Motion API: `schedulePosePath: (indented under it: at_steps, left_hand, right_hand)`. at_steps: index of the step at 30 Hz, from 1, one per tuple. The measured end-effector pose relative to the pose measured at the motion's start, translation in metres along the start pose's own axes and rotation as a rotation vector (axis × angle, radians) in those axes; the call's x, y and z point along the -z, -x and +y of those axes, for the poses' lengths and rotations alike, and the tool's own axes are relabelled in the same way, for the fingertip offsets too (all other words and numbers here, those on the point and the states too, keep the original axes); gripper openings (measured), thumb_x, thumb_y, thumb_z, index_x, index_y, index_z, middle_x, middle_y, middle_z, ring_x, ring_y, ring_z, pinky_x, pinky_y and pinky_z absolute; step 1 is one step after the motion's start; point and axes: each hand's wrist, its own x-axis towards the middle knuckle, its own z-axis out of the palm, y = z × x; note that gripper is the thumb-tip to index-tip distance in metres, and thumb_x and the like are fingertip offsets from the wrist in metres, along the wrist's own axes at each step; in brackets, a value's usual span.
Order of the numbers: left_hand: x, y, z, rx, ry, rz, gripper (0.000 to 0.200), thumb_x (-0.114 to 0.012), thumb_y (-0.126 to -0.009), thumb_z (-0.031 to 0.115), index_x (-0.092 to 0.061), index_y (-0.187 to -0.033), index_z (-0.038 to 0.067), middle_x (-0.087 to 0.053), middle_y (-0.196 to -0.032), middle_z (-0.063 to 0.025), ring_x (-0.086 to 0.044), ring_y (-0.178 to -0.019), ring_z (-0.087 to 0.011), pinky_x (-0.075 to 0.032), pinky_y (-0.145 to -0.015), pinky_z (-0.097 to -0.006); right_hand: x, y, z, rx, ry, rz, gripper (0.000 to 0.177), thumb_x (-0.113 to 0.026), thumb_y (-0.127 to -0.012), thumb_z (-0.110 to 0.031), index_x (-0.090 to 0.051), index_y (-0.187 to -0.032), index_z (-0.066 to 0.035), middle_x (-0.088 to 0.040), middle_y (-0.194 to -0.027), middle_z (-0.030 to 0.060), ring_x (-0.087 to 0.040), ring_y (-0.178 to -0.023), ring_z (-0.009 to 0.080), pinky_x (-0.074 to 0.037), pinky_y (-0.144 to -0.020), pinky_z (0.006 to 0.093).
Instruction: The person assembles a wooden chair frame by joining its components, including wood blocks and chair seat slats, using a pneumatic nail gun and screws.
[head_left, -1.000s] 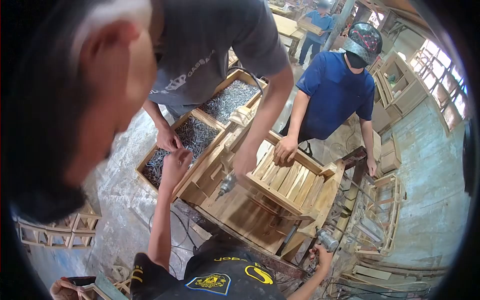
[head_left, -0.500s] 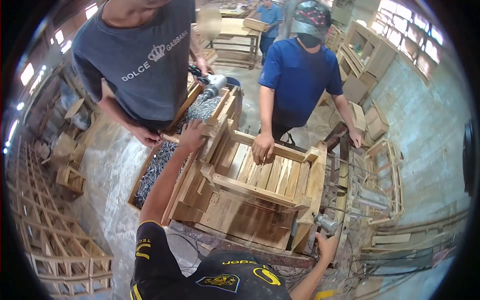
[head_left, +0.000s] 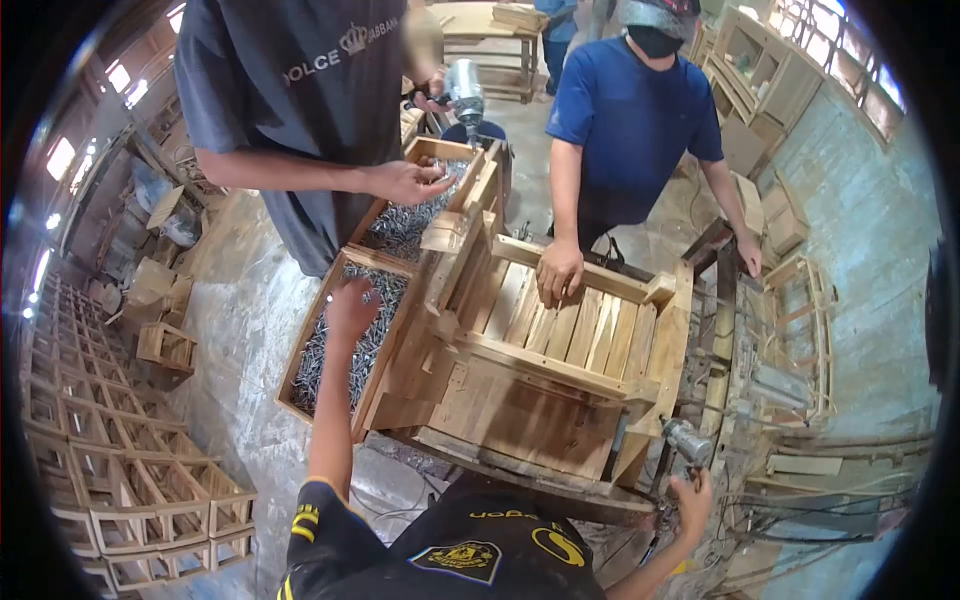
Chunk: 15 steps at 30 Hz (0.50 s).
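My left hand is down in the near compartment of a wooden tray of screws. Its fingers are curled among the screws, and whatever they hold is hidden. My right hand is closed around the handle end of a silver power screwdriver, whose nose points left toward the corner of a wooden frame. This frame, with rails and slats, lies across the bench in front of me.
Left across the tray, a person in grey holds another power screwdriver and reaches a hand over the screws. Opposite, a person in blue rests a hand on the frame's rail. Metal clamp bars stand right; stacked wooden frames stand left.
My left hand has left the frame's corner and dropped into the screws. The person in grey has raised the screwdriver and stretched a hand over the tray. The view has shifted.
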Motion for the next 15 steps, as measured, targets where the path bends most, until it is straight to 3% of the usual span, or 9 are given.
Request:
schedulePosePath:
  at_steps: [1,3,4,6,9,13,14,15]
  left_hand:
    - [0.003,0.020,-0.020,0.015,-0.067,-0.021,0.025,-0.070,-0.078,0.024,-0.065,-0.094,0.006,-0.057,-0.119,-0.0177,-0.054,-0.109,-0.0391,-0.046,-0.086,-0.0533]
    - [-0.010,0.056,-0.055,-0.135,-0.220,0.017,0.028,-0.068,-0.081,0.030,-0.063,-0.094,0.005,-0.057,-0.118,-0.0182,-0.054,-0.108,-0.0399,-0.045,-0.088,-0.0531]
    - [-0.009,0.071,-0.072,-0.205,-0.303,0.040,0.031,-0.068,-0.083,0.032,-0.062,-0.094,0.004,-0.057,-0.117,-0.0185,-0.054,-0.107,-0.0404,-0.044,-0.089,-0.0530]
    - [-0.001,0.087,-0.047,-0.197,-0.378,0.051,0.031,-0.064,-0.088,0.035,-0.060,-0.094,0.004,-0.057,-0.114,-0.0188,-0.054,-0.104,-0.0400,-0.042,-0.088,-0.0514]
    - [-0.004,0.097,-0.034,-0.296,-0.380,0.060,0.029,-0.061,-0.091,0.032,-0.059,-0.095,0.003,-0.057,-0.100,-0.0170,-0.054,-0.096,-0.0369,-0.039,-0.085,-0.0489]
    - [0.007,0.098,-0.044,-0.418,-0.362,-0.011,0.023,-0.059,-0.093,0.027,-0.057,-0.088,0.005,-0.057,-0.083,-0.0122,-0.054,-0.089,-0.0316,-0.038,-0.083,-0.0434]
    - [0.010,0.097,-0.043,-0.462,-0.365,0.039,0.028,-0.060,-0.093,0.030,-0.055,-0.082,0.005,-0.058,-0.073,-0.0091,-0.057,-0.075,-0.0308,-0.042,-0.073,-0.0395]
    - [0.012,0.096,-0.041,-0.352,-0.298,0.021,0.028,-0.061,-0.093,0.030,-0.056,-0.082,0.004,-0.058,-0.070,-0.0095,-0.056,-0.069,-0.0293,-0.043,-0.068,-0.0387]
  right_hand:
    - [0.004,-0.005,0.002,-0.061,-0.041,-0.069,0.055,-0.079,-0.071,-0.014,-0.056,-0.117,0.004,-0.064,-0.103,0.0129,-0.063,-0.092,0.0244,-0.050,-0.084,0.0365]
    - [-0.007,-0.022,-0.016,-0.187,-0.121,-0.224,0.051,-0.082,-0.069,-0.020,-0.059,-0.109,0.002,-0.066,-0.093,0.0099,-0.064,-0.075,0.0215,-0.053,-0.070,0.0347]
    - [-0.018,-0.026,-0.023,-0.236,-0.116,-0.209,0.046,-0.082,-0.069,-0.019,-0.059,-0.104,-0.001,-0.064,-0.086,0.0074,-0.061,-0.063,0.0191,-0.051,-0.059,0.0332]
    - [-0.033,-0.028,-0.031,-0.243,-0.157,-0.192,0.039,-0.081,-0.068,-0.016,-0.060,-0.099,-0.004,-0.060,-0.076,0.0050,-0.054,-0.045,0.0174,-0.044,-0.039,0.0311]
    - [-0.036,-0.025,-0.050,-0.297,-0.174,-0.252,0.038,-0.079,-0.069,-0.015,-0.062,-0.100,-0.003,-0.062,-0.078,0.0064,-0.054,-0.046,0.0178,-0.044,-0.040,0.0304]
    - [-0.036,-0.026,-0.030,-0.214,-0.257,-0.235,0.034,-0.076,-0.074,-0.016,-0.064,-0.103,-0.002,-0.067,-0.084,0.0084,-0.058,-0.052,0.0161,-0.044,-0.042,0.0296]
    - [-0.039,-0.021,-0.036,-0.200,-0.260,-0.194,0.031,-0.074,-0.077,-0.015,-0.065,-0.103,-0.002,-0.069,-0.084,0.0081,-0.060,-0.057,0.0144,-0.044,-0.042,0.0289]
    - [-0.039,-0.024,-0.037,-0.203,-0.253,-0.193,0.030,-0.073,-0.077,-0.015,-0.065,-0.103,-0.003,-0.069,-0.085,0.0079,-0.061,-0.058,0.0143,-0.044,-0.043,0.0285]
